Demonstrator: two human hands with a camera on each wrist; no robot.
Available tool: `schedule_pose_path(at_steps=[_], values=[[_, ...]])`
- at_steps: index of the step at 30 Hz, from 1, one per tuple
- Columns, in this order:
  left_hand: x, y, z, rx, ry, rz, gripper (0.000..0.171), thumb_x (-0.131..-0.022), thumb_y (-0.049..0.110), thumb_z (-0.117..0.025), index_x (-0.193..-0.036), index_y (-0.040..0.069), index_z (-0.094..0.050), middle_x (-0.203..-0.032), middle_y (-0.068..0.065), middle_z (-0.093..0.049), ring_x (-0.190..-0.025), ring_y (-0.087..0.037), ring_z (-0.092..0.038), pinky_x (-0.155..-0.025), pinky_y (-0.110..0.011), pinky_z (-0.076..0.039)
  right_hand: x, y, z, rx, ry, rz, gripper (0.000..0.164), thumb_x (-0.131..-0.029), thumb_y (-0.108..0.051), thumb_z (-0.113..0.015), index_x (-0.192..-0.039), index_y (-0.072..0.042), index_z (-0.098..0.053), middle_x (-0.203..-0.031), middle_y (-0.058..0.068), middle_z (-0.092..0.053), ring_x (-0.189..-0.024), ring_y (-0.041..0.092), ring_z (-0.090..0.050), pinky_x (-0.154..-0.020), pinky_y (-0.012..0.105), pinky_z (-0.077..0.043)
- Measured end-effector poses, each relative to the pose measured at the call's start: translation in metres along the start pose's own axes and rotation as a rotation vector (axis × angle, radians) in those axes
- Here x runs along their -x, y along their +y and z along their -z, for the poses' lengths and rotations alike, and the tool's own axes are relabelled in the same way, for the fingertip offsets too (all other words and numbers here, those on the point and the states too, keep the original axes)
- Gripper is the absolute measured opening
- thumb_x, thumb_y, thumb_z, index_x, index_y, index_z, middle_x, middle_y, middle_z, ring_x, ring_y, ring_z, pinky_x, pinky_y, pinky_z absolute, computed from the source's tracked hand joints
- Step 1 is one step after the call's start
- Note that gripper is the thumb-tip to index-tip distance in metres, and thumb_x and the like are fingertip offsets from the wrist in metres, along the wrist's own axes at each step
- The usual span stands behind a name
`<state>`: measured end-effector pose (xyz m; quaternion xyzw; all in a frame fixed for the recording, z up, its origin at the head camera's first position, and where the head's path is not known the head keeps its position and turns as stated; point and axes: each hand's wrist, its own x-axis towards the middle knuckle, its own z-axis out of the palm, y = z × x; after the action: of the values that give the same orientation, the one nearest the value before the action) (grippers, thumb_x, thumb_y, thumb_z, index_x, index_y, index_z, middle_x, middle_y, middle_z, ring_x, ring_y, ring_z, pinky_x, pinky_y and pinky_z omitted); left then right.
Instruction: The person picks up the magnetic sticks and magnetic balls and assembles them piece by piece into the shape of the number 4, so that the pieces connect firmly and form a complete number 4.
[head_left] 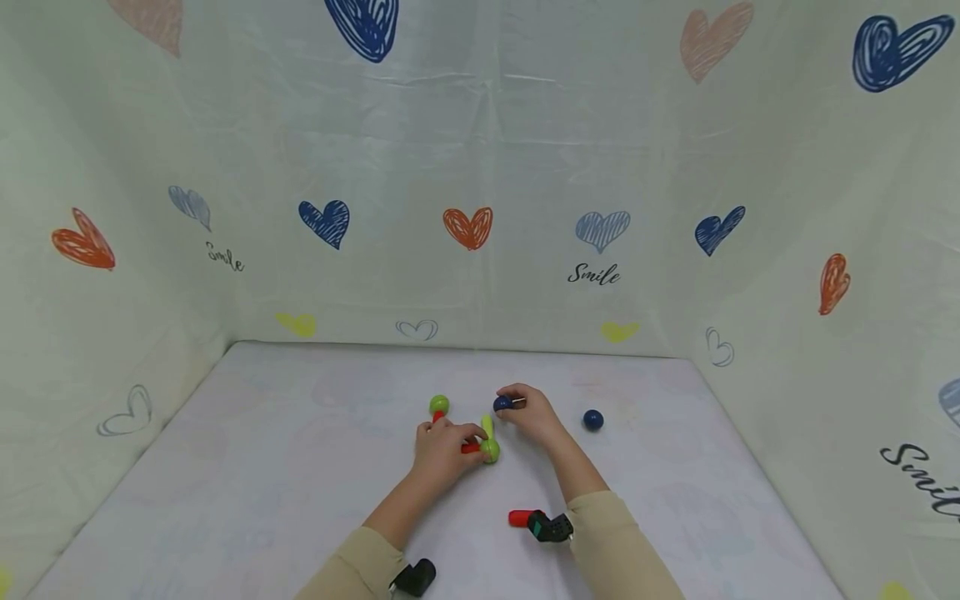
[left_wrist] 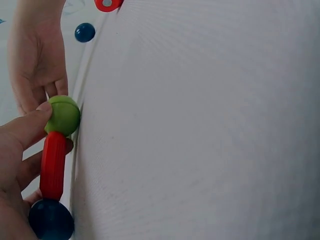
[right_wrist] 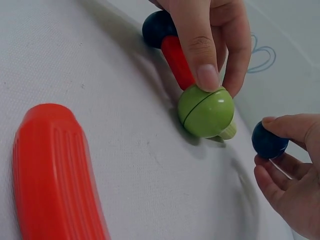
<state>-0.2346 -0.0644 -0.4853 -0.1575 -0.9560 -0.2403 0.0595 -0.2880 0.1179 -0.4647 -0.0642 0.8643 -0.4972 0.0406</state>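
Observation:
My left hand point(head_left: 442, 452) grips a joined toy piece by its green ball point(left_wrist: 63, 116), thumb pressed on top. A red rod point(left_wrist: 53, 165) runs from that ball to a dark blue ball point(left_wrist: 51, 220), which the hand hides in the head view. From the same green ball a yellow-green rod point(head_left: 487, 427) points away. Beyond the left hand, another green ball point(head_left: 438, 405) sits on the end of a red rod. Just right of the yellow-green rod, my right hand point(head_left: 534, 417) pinches a loose blue ball point(right_wrist: 269, 140) between thumb and fingers.
Another blue ball point(head_left: 593, 420) lies on the white table point(head_left: 285, 467) to the right. Near the right sleeve is a thick red piece point(right_wrist: 57, 170), partly covered by the wrist camera point(head_left: 550, 527). A heart-printed curtain point(head_left: 525, 167) stands behind the table.

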Motion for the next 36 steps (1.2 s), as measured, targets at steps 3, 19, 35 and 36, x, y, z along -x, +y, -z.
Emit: schedule_pose_path(at_steps=[3,19,35,36], values=[[0.000,0.000,0.000,0.040,0.004,-0.010,0.024,-0.075,0.038,-0.083,-0.095,0.027,-0.074,-0.075,0.016,-0.059,-0.087,-0.016,-0.050,-0.094,-0.058,-0.030,-0.001,0.000,0.000,-0.008,-0.005,-0.010,0.030,-0.086,-0.006,-0.072,-0.116,-0.002,-0.066,-0.113,0.010,-0.065,-0.099,0.025,-0.061,-0.079,0.038,-0.052],[0.001,-0.002,0.002,0.119,0.003,-0.029,0.023,-0.072,0.036,-0.086,-0.089,0.027,-0.073,-0.077,0.015,-0.063,-0.084,-0.012,-0.049,-0.094,-0.056,-0.030,-0.007,0.007,-0.005,-0.098,0.021,-0.054,0.032,-0.087,-0.007,-0.071,-0.117,0.002,-0.064,-0.107,0.013,-0.067,-0.094,0.024,-0.063,-0.080,0.038,-0.051],[0.001,0.000,0.004,0.150,-0.011,-0.014,0.023,-0.071,0.031,-0.087,-0.087,0.027,-0.073,-0.071,0.016,-0.059,-0.086,-0.012,-0.051,-0.097,-0.059,-0.027,-0.012,0.009,-0.011,-0.140,0.008,-0.081,0.030,-0.093,-0.009,-0.064,-0.121,0.002,-0.064,-0.111,0.014,-0.066,-0.096,0.023,-0.065,-0.083,0.036,-0.054],[0.001,0.000,0.004,0.150,-0.012,-0.013,0.023,-0.071,0.032,-0.087,-0.088,0.027,-0.072,-0.071,0.016,-0.059,-0.086,-0.012,-0.051,-0.097,-0.058,-0.027,-0.012,0.009,-0.011,-0.145,0.007,-0.077,0.029,-0.093,-0.008,-0.064,-0.120,0.002,-0.064,-0.111,0.015,-0.066,-0.095,0.023,-0.065,-0.082,0.035,-0.054]])
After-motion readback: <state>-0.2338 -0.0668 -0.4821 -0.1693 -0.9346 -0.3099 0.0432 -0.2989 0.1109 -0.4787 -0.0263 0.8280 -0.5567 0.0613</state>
